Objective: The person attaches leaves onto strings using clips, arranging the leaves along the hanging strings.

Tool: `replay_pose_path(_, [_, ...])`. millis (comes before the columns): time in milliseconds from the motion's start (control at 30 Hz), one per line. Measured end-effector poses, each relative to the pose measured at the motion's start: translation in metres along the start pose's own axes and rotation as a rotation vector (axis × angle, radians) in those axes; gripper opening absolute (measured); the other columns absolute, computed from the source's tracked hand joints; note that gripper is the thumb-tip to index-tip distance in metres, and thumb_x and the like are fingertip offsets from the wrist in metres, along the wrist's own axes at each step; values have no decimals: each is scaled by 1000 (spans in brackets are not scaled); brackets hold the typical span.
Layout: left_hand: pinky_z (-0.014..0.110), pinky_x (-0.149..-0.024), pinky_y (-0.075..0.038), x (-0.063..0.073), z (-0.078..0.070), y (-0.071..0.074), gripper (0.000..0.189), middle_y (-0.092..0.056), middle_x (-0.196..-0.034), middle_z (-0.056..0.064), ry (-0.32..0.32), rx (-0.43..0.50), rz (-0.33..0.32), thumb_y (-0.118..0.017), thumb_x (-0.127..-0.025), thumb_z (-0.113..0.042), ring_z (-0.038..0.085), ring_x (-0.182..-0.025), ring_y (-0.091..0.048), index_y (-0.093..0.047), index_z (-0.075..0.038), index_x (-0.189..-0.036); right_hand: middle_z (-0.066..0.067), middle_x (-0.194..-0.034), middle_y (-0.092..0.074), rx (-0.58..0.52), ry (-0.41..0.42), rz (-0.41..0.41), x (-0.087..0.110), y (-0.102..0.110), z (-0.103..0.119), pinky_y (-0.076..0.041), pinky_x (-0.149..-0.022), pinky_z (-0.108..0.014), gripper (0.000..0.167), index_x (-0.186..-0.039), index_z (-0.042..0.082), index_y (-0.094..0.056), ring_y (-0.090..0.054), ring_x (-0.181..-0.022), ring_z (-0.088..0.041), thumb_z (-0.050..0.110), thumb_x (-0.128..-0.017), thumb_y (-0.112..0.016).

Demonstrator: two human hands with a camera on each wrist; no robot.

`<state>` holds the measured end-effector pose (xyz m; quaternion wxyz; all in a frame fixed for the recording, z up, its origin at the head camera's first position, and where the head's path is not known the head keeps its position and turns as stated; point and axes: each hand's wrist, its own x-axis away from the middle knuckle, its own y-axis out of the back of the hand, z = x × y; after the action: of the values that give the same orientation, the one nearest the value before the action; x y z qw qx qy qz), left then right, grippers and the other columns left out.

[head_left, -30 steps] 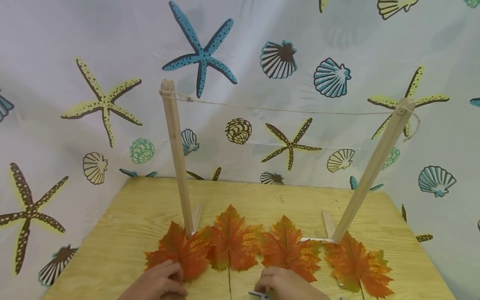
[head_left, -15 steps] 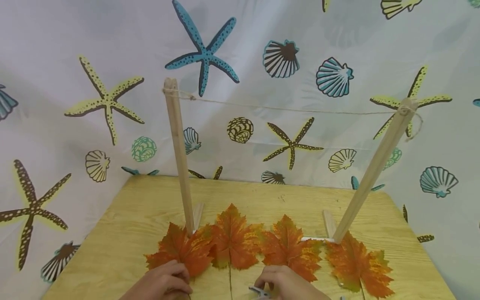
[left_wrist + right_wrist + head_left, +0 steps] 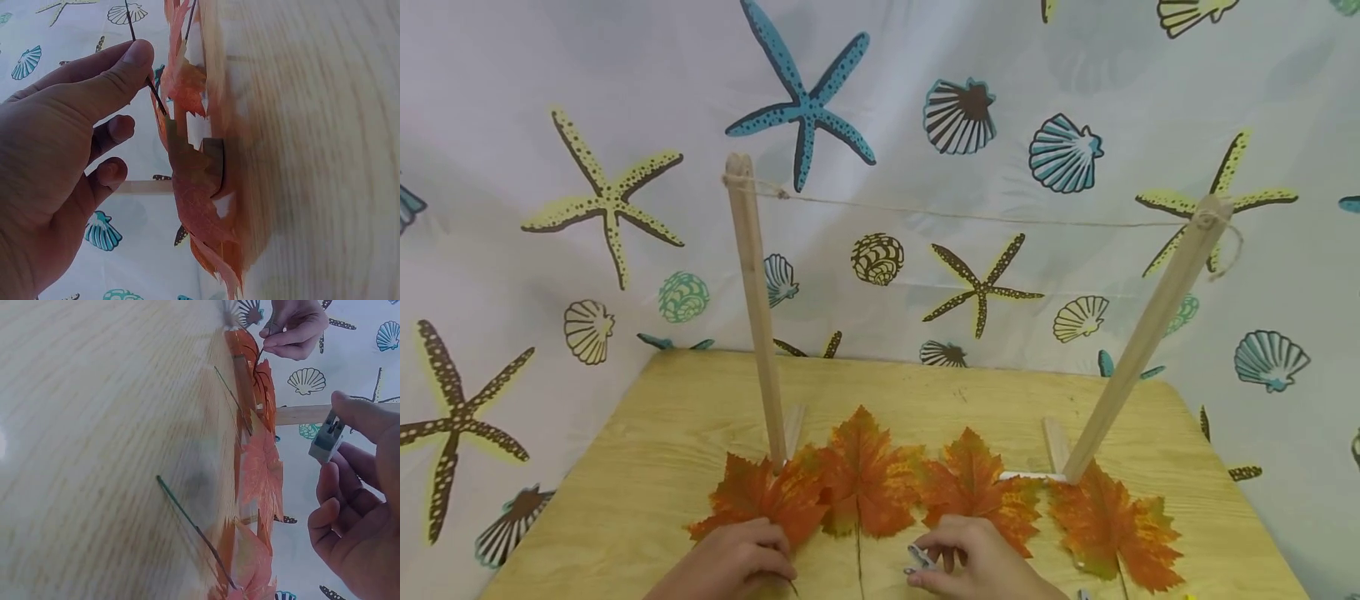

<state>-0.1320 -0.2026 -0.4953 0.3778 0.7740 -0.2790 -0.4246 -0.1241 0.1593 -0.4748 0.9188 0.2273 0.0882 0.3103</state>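
Between thumb and forefinger, my left hand (image 3: 741, 557) pinches the dark stem (image 3: 157, 99) of the leftmost orange maple leaf (image 3: 763, 498). That leaf is tilted up off the table in the left wrist view. My right hand (image 3: 977, 560) holds a small grey clothespin (image 3: 326, 439) between thumb and fingertips, above the table. Three more artificial maple leaves lie in a row: one left of centre (image 3: 859, 479), one right of centre (image 3: 973, 487), one at the far right (image 3: 1112, 529).
Behind the leaves stand a left wooden post (image 3: 754, 317) and a right wooden post (image 3: 1150, 342), with a thin twine (image 3: 970, 215) tied between their tops. Another grey clip (image 3: 1083, 594) lies at the front edge of view. A shell-patterned cloth (image 3: 880, 333) hangs behind the wooden table (image 3: 625, 467).
My left hand has shifted slightly right, and its leaf has tilted. My right hand has risen a little from the table with the clothespin, which has turned.
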Motion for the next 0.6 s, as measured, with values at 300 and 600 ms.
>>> replay_pose_path(300, [3,-70,-43,-11,1,-5,11,-64,-89,-14,-59,26,-18,-79,-83,-13,-5,-80,-56,-77,-23,-89,5,-93,-64,-26,-53,-49,3,2,1,-43,-58,-19,25,-108,14,-71,-47,-66,2,36,-95,-68])
replay_pose_path(600, [3,-66,-44,-19,-3,-6,12,-63,-90,-18,29,99,-43,-76,-88,-17,-9,-78,-57,-77,-29,-92,7,-77,-62,-121,-157,-182,1,1,10,-43,-53,-20,20,-96,15,-69,-47,-59,1,34,-92,-72])
